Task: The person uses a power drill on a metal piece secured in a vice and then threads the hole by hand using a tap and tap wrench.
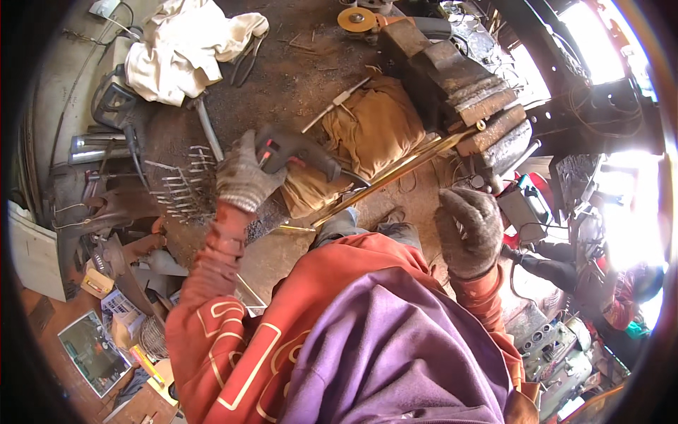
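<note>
My left hand point(247, 177), in a grey knit glove, is closed around a black corded hand tool with red marks point(305, 154); its exact kind is unclear. The tool is above the dirty worktop, beside a brown cloth bundle point(385, 116). My right hand point(470, 230), also gloved, is held apart on the right with its fingers curled in. Whatever those fingers hold, if anything, is hidden. Between the hands, a long brass-coloured bar point(406, 175) runs diagonally past the cloth. Several thin metal rods point(185, 185) lie scattered just left of my left hand.
Heavy metal blocks point(452, 78) stand at the back right, near an angle grinder with an orange disc point(357, 20). A T-shaped metal rod point(337, 104) leans near the bundle. White cloth point(191, 46) and pliers point(247, 62) lie far left. Another person point(607, 290) is at right.
</note>
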### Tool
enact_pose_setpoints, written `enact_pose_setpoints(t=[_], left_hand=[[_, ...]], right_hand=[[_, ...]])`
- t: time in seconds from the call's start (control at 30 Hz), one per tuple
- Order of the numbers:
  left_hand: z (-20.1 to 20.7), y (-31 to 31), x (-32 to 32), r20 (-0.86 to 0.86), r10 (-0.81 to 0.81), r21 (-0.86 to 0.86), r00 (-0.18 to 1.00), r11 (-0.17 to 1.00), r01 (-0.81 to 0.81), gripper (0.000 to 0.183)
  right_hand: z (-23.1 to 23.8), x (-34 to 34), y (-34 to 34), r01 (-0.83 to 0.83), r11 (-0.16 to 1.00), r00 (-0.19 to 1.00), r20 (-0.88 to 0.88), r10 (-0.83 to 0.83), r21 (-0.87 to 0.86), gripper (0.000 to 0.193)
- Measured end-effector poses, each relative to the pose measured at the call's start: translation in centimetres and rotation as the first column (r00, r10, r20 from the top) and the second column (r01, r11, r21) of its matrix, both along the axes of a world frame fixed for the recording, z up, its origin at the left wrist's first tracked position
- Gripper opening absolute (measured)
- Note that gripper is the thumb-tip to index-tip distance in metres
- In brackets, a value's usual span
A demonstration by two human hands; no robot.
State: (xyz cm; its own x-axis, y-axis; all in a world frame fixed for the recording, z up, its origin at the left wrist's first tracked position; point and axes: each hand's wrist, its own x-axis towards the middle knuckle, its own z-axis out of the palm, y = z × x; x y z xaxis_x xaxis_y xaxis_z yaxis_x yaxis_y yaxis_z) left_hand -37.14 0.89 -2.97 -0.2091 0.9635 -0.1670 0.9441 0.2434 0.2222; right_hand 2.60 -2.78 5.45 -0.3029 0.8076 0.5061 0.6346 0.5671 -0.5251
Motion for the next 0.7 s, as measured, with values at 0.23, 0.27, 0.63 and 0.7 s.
enact_pose_setpoints(t=[0.23,0.27,0.63,0.7], left_hand=[[7.2,-4.5,-0.5,0.305,0.124,0.375,0.944,0.896,-0.239,0.088],[7.9,-5.2,-1.4,0.349,0.098,0.452,0.932,0.854,-0.259,0.088],[19.4,-16.4,-2.2,-0.524,0.192,0.5,0.83,0.858,0.117,0.097],[19.2,-19.3,-3.6,-0.619,0.197,0.424,0.76,0.899,0.112,0.099]], right_hand=[[-0.9,1.7,-0.5,-0.244,0.955,0.968,-0.098,0.23,-0.17,0.028],[-1.0,1.9,-0.4,-0.251,0.953,0.966,-0.103,0.236,-0.169,0.028],[-2.9,3.8,1.1,-0.466,0.833,0.884,-0.194,0.425,-0.299,0.024],[-3.4,4.0,1.3,-0.518,0.792,0.854,-0.237,0.463,-0.323,0.022]])
